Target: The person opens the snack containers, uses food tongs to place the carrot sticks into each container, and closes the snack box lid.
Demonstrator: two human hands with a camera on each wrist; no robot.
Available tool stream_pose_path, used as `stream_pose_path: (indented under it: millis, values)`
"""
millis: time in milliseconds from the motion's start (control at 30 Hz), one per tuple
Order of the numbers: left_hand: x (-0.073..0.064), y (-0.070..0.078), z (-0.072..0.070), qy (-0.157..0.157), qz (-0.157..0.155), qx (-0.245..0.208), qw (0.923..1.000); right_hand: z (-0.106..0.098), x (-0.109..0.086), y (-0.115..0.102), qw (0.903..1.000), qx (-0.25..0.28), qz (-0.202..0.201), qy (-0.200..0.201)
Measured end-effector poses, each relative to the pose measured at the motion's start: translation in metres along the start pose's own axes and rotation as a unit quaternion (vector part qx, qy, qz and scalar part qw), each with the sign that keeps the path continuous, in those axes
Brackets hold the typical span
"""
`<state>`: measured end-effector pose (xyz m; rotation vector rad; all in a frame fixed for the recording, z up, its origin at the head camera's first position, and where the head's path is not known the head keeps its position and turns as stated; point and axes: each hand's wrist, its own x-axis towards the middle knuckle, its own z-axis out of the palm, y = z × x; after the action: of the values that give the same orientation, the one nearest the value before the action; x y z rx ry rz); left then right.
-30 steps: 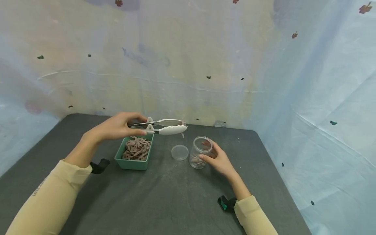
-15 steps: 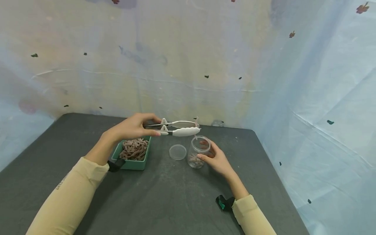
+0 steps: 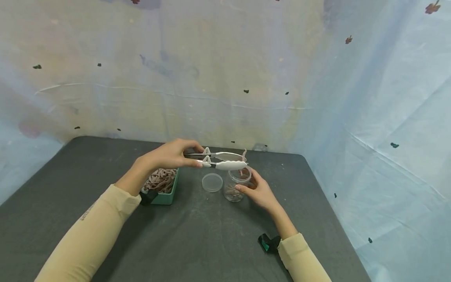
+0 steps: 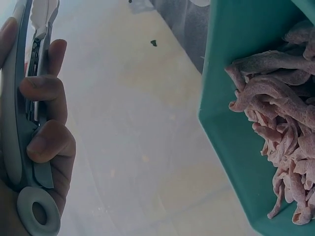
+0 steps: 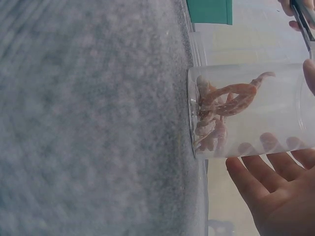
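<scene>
My left hand [image 3: 172,154] grips white-tipped metal tongs [image 3: 230,165], held level above the clear jar [image 3: 230,179]. Between the tong tips a pale pinkish-brown strip [image 3: 244,155] is pinched; its lower end hangs at the jar's mouth. In the left wrist view, curled fingers [image 4: 47,91] wrap the tong handles. My right hand [image 3: 262,192] holds the upright jar from its right side, thumb in front. Several soft strips [image 5: 216,110] lie at the jar's bottom in the right wrist view. A green box [image 3: 163,199] heaped with similar strips [image 3: 160,180] stands under my left forearm.
A round clear lid [image 3: 212,183] lies flat on the dark grey table [image 3: 211,243], just left of the jar. Patterned plastic sheeting [image 3: 211,70] hangs behind the table and along its right side. Each wrist carries a black camera strap [image 3: 270,243].
My left hand has carried the tongs and strip rightward from over the green box, then lowered them to the jar's mouth. My right hand keeps its hold on the jar.
</scene>
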<state>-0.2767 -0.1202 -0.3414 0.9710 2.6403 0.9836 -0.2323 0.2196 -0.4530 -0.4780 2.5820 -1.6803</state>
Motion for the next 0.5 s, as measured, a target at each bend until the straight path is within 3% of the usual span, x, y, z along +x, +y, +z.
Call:
stream_pose_path:
  millis: [500]
  values:
    - [0.0050,0.0042,0.0044,-0.022,-0.010,0.029,0.9993,-0.0007,0.0002,0.0000,0.9999,-0.006,-0.009,-0.004]
